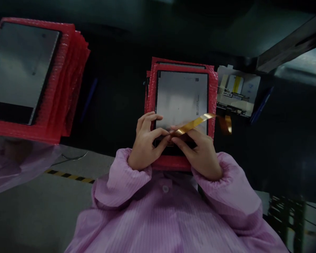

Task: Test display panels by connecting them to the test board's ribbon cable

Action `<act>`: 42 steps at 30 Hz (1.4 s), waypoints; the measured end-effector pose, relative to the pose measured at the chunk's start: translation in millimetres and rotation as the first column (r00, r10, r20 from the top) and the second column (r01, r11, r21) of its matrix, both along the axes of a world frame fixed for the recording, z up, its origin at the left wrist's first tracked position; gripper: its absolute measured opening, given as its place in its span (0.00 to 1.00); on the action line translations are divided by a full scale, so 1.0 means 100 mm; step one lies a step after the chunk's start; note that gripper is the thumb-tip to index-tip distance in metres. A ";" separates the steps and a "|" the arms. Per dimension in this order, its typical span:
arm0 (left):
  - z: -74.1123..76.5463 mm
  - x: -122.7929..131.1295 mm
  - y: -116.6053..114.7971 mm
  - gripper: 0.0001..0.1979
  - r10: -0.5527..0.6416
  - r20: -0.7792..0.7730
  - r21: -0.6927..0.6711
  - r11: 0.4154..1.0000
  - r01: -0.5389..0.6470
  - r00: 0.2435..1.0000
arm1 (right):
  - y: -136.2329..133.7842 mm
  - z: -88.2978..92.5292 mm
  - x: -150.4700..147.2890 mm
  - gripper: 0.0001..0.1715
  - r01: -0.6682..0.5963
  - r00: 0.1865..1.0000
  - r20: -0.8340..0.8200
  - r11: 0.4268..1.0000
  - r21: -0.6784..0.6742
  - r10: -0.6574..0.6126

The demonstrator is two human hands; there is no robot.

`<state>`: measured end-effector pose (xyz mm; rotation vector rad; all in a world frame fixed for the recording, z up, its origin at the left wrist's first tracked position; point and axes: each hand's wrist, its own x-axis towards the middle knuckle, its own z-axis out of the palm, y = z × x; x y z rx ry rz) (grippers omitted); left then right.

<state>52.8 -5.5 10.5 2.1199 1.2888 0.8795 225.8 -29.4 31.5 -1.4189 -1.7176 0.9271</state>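
Observation:
A grey display panel [181, 98] lies on a small stack of red bubble-wrap sheets [212, 91] in front of me on the dark bench. Both hands meet at its near edge. My left hand [144, 142] pinches the near end of a thin amber strip [195, 123] that rises to the right over the panel. My right hand [202, 153] is closed, its fingers gripping the same strip from below. Pink sleeves cover both wrists.
At the far left a taller stack of red bubble wrap [71, 80] carries another panel [21, 70]. A white tray with small parts and amber strips [238, 92] sits right of the middle stack. Blue pens [260, 105] lie on the dark bench. Floor with a yellow-black stripe [68, 175] shows at lower left.

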 end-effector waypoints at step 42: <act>-0.19 0.04 -0.04 0.28 -0.010 -0.086 -0.103 0.995 0.001 0.996 | -0.01 0.10 0.16 0.18 -0.214 0.965 0.164 0.976 0.033 0.206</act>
